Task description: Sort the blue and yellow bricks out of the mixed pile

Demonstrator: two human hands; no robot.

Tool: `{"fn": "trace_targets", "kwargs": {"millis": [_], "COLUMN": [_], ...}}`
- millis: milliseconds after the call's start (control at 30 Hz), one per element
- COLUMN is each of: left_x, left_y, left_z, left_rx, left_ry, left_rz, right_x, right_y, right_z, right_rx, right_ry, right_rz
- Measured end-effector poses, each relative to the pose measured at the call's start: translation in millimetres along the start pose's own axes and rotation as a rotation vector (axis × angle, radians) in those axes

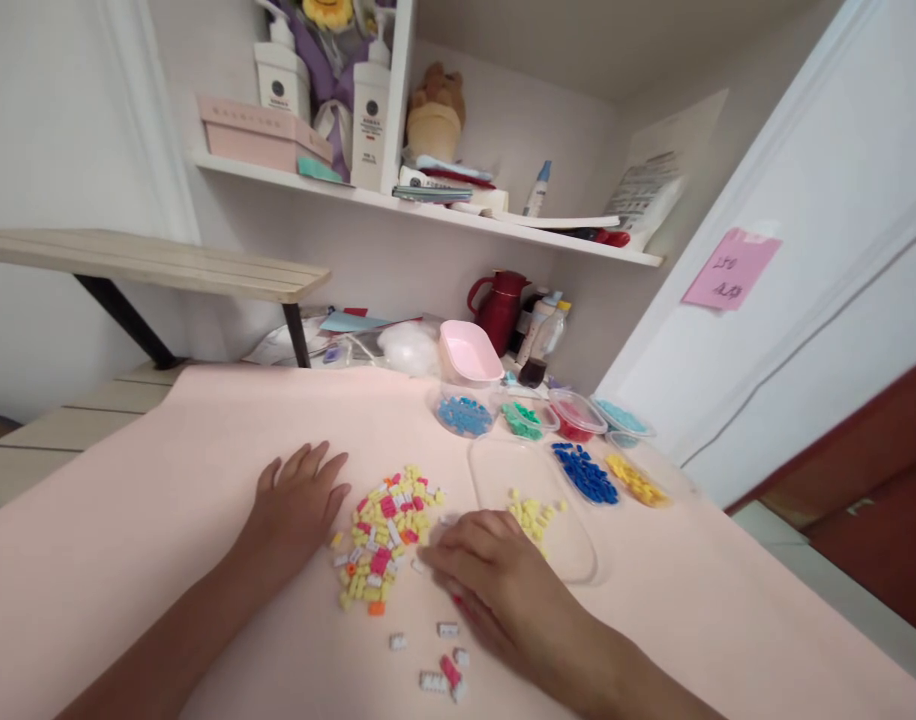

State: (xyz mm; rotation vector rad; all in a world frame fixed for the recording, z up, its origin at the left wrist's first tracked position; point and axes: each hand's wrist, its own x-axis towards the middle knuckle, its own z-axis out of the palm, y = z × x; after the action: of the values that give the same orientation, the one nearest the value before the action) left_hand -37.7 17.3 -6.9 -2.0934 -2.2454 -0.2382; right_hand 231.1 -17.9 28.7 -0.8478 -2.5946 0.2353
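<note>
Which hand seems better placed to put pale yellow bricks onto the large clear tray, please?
Probably the right hand: it is beside the mixed pile and the clear tray, while the pile separates the left hand from the tray.

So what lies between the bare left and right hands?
The head view shows a loose pile of small yellow, white, pink and orange plastic bricks between the left hand and the right hand.

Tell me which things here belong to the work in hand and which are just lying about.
Likely in use:
mixed brick pile
loose white bricks
clear tray or lid
pale yellow bricks
colour-sorted bricks

Likely lying about:
red jug
pump bottles
pink note
</note>
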Motion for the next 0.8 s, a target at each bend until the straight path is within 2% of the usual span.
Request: {"fn": "trace_targets", "kwargs": {"millis": [100,267,400,467,633,800], "left_x": [-0.6,-3.5,-5.1,-5.1,-3.2,-2.9], "left_y": [0.1,-0.6,0.2,0.9,1.9,0.2], "left_z": [1.5,3.9,3.4,1.9,-0.7,2.7], "left_rx": [-0.026,-0.05,-0.063,-0.073,-0.085,-0.106], "left_ry": [0.009,0.025,0.038,0.03,-0.006,0.011], "left_rz": [0.001,0.021,0.026,0.022,0.014,0.014], "right_x": [2.2,7.1,11.6,12.1,4.9,-2.3], "right_y": [-7.5,-14.7,-21.1,-23.0,-12.0,1.6], "right_z": [-3.9,-3.9,0.9,0.9,0.0,7.2], "right_rx": [0.033,0.026,-0.041,-0.023,0.072,0.028], "right_ry": [-0.06,-0.057,-0.15,-0.169,-0.051,0.076], "right_rz": [-0.023,-0.052,-0.161,-0.147,-0.038,0.01]}}
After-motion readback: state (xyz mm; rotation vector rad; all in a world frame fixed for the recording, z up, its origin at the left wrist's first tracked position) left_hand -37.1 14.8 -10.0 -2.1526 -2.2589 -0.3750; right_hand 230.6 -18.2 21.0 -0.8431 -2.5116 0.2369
